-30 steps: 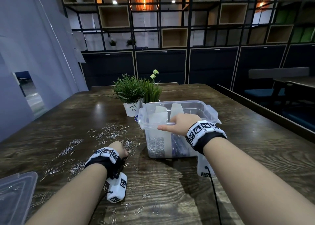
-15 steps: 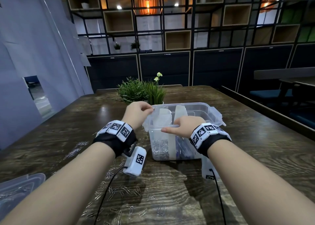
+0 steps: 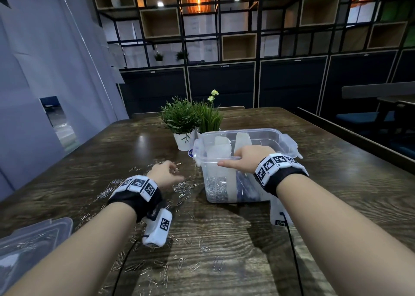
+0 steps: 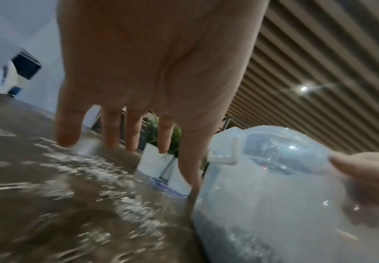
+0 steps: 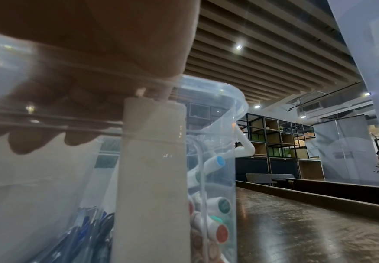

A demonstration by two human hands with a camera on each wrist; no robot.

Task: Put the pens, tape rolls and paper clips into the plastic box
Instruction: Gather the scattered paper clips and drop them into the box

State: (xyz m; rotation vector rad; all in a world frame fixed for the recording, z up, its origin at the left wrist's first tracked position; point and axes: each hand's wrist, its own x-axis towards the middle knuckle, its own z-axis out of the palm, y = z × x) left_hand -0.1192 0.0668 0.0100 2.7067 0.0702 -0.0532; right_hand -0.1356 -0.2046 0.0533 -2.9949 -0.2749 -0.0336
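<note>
Far left on the tabletop, a clear lid at the near corner. Next, paper clips strewn loose across the dark wood, thickest ahead of the left hand and thinner toward the near edge. Left hand low over that scatter, blurred, fingers spread and pointing down, holding nothing that can be made out. Behind it, two small potted plants in white pots, just beside the box's far left corner. Right of centre, the open plastic box, upright, with white dividers inside; a silvery heap of clips in the left compartment, dark blue pens in the next, and markers with coloured caps against the right wall in the right wrist view. No tape rolls clearly seen. Right hand clamped on the near rim, fingers curled inside, thumb along the outside edge. Likely trouble from here: thin clips lying flat on grained wood, hard to pinch, so some could slip free on the way over or land outside the rim; a sweeping arm might scatter them further or knock the plants; a firm pull on the rim could tip the box.
</note>
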